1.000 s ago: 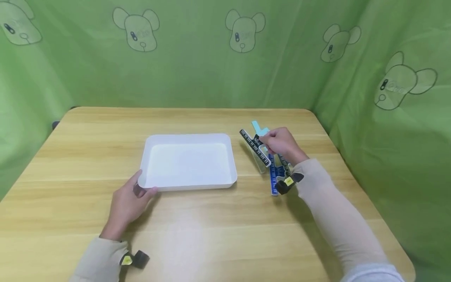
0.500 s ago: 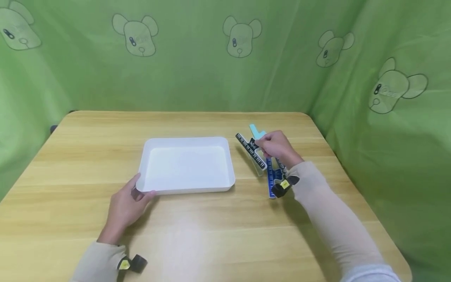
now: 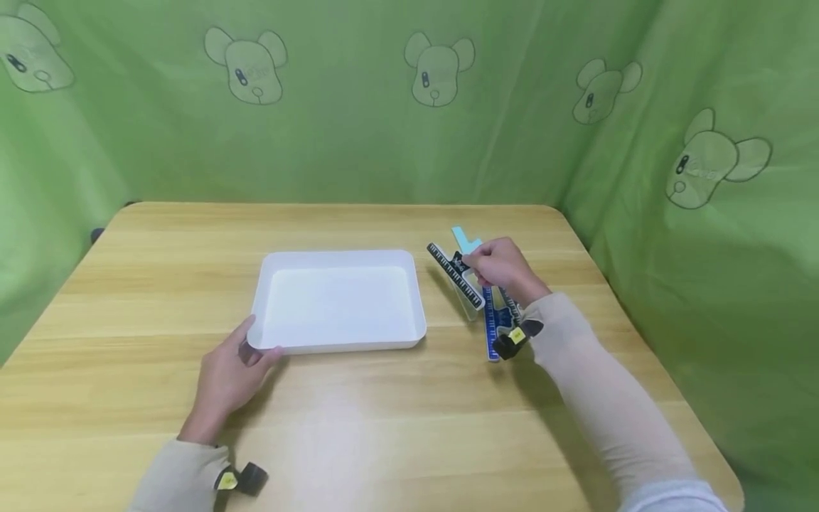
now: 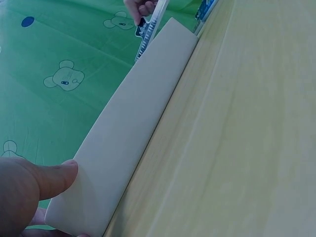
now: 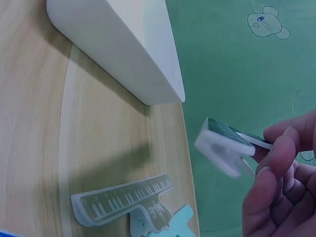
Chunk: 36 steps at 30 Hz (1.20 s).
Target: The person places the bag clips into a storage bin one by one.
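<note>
In the head view, my right hand pinches the handle of a black piano-key clip and holds it tilted above other clips. The right wrist view shows this clip edge-on and somewhat blurred at my fingertips. Below it lie a gold-toned piano-key clip, a turquoise clip and a blue piano-key clip; my right hand and wrist partly cover the group. My left hand grips the near left corner of a white tray, with the thumb against its front wall.
A wooden table bears the tray and clips. Another dark piano-key clip shows partly beside the blue one. Green curtains with mouse-like drawings hang behind and at both sides.
The head view has shifted slightly. The held black clip has come a little nearer the tray's right side. My left hand keeps its grip on the tray corner.
</note>
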{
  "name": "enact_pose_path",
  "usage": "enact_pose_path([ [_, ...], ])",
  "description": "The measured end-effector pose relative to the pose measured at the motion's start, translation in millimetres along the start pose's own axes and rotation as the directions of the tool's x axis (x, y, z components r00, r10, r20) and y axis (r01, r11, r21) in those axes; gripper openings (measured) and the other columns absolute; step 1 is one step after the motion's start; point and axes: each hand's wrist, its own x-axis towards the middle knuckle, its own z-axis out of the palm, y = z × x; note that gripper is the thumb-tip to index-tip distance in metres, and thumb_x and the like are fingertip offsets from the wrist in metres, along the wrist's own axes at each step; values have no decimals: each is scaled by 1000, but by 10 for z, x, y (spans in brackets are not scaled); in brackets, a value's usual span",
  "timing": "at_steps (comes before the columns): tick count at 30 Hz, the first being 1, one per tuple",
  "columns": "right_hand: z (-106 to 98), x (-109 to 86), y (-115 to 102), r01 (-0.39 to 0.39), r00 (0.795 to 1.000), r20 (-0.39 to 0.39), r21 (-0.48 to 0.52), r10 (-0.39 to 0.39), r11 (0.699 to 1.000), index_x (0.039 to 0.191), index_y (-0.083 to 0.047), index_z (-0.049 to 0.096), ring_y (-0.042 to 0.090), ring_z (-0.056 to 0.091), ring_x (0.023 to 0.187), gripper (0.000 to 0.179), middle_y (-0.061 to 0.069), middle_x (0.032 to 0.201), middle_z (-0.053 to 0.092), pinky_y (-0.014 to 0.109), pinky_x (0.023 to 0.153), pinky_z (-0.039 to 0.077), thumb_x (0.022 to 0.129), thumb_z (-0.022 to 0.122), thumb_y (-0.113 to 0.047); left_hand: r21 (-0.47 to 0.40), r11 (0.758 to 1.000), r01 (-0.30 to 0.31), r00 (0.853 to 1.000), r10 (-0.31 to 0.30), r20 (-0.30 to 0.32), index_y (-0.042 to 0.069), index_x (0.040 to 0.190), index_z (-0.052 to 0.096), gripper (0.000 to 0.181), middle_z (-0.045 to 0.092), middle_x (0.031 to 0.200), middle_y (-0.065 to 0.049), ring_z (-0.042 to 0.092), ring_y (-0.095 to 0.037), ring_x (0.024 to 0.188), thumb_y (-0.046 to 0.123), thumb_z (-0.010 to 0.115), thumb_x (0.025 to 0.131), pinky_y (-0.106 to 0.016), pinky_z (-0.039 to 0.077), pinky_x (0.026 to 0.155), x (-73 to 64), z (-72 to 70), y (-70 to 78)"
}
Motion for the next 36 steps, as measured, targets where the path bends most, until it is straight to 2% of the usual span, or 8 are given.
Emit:
enact_pose_path([
  [3, 29, -3, 28, -5, 1000, 3, 10, 5, 1000, 90, 3, 64, 12, 49, 54, 22, 0, 60, 52, 25, 57, 48, 95, 60, -18, 0, 1000, 16, 1000, -16, 13, -1, 149, 30, 84, 39, 143, -32, 37, -53, 128, 41, 69, 89, -62, 31, 106, -23, 34, -13],
  [7, 64, -1, 52, 2, 1000, 3, 12, -2, 1000, 84, 4, 63, 13, 49, 53, 24, 0, 58, 51, 28, 59, 50, 95, 60, -17, 2, 999, 32, 999, -32, 22, -2, 149, 29, 84, 38, 143, -32, 35, -54, 129, 42, 69, 89, -62, 30, 106, -53, 68, -24],
  [13, 64, -8, 42, 12, 1000, -10, 2, -12, 1000, 85, 3, 64, 14, 50, 54, 22, 1, 60, 53, 28, 58, 50, 94, 60, -17, -1, 1000, 14, 1000, -14, 11, -2, 149, 30, 83, 39, 142, -33, 38, -54, 127, 40, 69, 89, -62, 32, 106, -60, 85, -16],
  [26, 79, 55, -21, 21, 1000, -7, -16, -21, 1000, 80, 0, 61, 16, 49, 54, 25, 3, 60, 53, 28, 59, 48, 95, 60, -19, 19, 1000, -1, 1000, 1, -3, -1, 150, 30, 83, 40, 141, -33, 37, -55, 127, 42, 68, 89, -64, 32, 104, -11, 18, 14],
  [36, 109, 70, -75, -4, 1000, -3, 7, 4, 1000, 89, 3, 63, 12, 48, 54, 23, 0, 61, 52, 24, 57, 47, 95, 60, -19, 17, 1000, -1, 1000, 1, -9, -3, 149, 30, 82, 41, 140, -34, 38, -55, 126, 39, 69, 89, -63, 33, 104, -7, 29, 13],
])
